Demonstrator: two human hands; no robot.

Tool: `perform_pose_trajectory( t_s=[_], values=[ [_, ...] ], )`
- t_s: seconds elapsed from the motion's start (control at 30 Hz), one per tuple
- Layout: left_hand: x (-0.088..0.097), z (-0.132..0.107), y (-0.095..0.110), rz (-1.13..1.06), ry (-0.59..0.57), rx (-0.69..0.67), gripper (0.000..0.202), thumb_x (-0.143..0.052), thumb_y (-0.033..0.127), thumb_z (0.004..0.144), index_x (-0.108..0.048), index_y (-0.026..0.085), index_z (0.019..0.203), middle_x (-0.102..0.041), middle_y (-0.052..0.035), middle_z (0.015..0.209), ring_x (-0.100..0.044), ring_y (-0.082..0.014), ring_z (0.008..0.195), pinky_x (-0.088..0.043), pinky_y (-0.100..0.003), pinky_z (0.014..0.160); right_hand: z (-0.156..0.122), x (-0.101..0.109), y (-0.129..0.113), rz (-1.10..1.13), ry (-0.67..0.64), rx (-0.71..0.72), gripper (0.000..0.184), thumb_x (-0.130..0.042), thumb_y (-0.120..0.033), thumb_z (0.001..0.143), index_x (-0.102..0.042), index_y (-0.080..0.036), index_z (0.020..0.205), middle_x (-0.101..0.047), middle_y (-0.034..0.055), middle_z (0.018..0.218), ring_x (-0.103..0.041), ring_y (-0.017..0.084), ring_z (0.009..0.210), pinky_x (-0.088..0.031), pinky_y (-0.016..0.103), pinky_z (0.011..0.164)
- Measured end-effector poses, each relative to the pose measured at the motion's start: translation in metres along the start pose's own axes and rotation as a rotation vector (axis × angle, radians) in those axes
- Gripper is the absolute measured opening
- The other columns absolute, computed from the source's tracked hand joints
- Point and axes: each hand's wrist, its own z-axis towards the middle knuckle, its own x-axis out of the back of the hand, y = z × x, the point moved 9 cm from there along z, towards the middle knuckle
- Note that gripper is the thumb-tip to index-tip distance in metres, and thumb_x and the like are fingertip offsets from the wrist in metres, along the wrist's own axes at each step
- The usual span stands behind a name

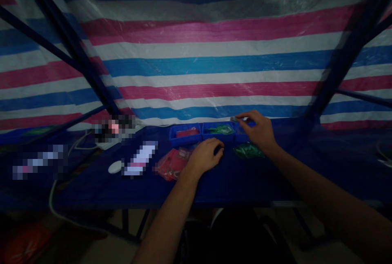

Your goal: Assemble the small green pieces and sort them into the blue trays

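Observation:
My right hand (259,129) is raised over the rightmost blue bin (241,136). Its thumb and index finger pinch a small greyish piece (234,119), too dim to name. My left hand (206,155) is low over the table, fingers curled and thumb bent toward the index finger; whatever it may hold is hidden. Just left of that hand lies a clear plastic bag of red pieces (171,165). A green plastic bag (248,150) lies below my right hand. The left bin (185,138) contains red pieces, the middle bin (211,132) green ones.
The blue table (226,190) runs across the view. On its left are a blurred-out phone-like slab (141,158), a white round disc (115,167) and a white power strip with cables (112,143). Dark metal posts (343,63) flank a striped tarp (208,66) behind.

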Motion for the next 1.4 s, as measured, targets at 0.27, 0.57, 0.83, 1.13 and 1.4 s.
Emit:
perform_pose_trajectory(
  t_s=[0.27,0.57,0.83,1.13,1.4],
  values=[
    [0.002,0.000,-0.002,0.048,-0.002,-0.005,0.018,-0.056,0.029,0.097,-0.072,0.020,0.099,-0.071,-0.0085,0.100,-0.066,-0.0237,0.097,-0.051,-0.037,0.092,0.006,-0.002,0.000,-0.070,-0.054,0.144,0.025,-0.058,-0.024,0.096,-0.076,-0.029,0.112,-0.076,0.0028,0.115,-0.068,0.026,0.113,-0.051,0.044,0.103],
    [0.002,0.000,-0.007,0.065,0.014,0.004,0.017,-0.055,0.024,0.097,-0.071,0.019,0.098,-0.070,-0.0081,0.100,-0.066,-0.0226,0.096,-0.052,-0.037,0.092,0.003,-0.021,0.049,-0.350,-0.365,0.057,0.020,-0.070,-0.042,0.088,-0.078,-0.023,0.083,-0.077,0.0071,0.082,-0.071,0.027,0.081,-0.053,0.041,0.081],
    [0.018,0.003,0.009,0.185,0.138,-0.067,0.025,-0.054,0.024,0.098,-0.068,0.020,0.118,-0.063,-0.0103,0.133,-0.055,-0.0254,0.129,-0.043,-0.044,0.114,-0.018,-0.055,0.011,-0.251,-0.530,0.289,0.040,-0.055,-0.047,0.100,-0.070,-0.020,0.125,-0.074,0.0103,0.123,-0.066,0.028,0.116,-0.049,0.043,0.105],
    [0.007,0.001,-0.006,0.301,0.080,0.051,0.041,-0.056,0.030,0.097,-0.059,0.025,0.137,-0.060,-0.0088,0.144,-0.048,-0.0271,0.139,-0.024,-0.055,0.123,-0.030,-0.083,0.002,-0.380,-0.649,0.362,0.051,-0.048,-0.052,0.102,-0.066,-0.017,0.133,-0.070,0.0152,0.127,-0.058,0.032,0.125,-0.042,0.050,0.110],
    [0.018,0.000,0.002,0.288,0.154,0.025,0.029,-0.055,0.027,0.098,-0.066,0.023,0.124,-0.062,-0.0089,0.134,-0.052,-0.0270,0.130,-0.036,-0.050,0.114,-0.012,-0.051,0.014,-0.474,-0.446,0.176,0.041,-0.047,-0.049,0.103,-0.073,-0.017,0.107,-0.073,0.0142,0.106,-0.064,0.030,0.107,-0.046,0.042,0.100]
  ],
)
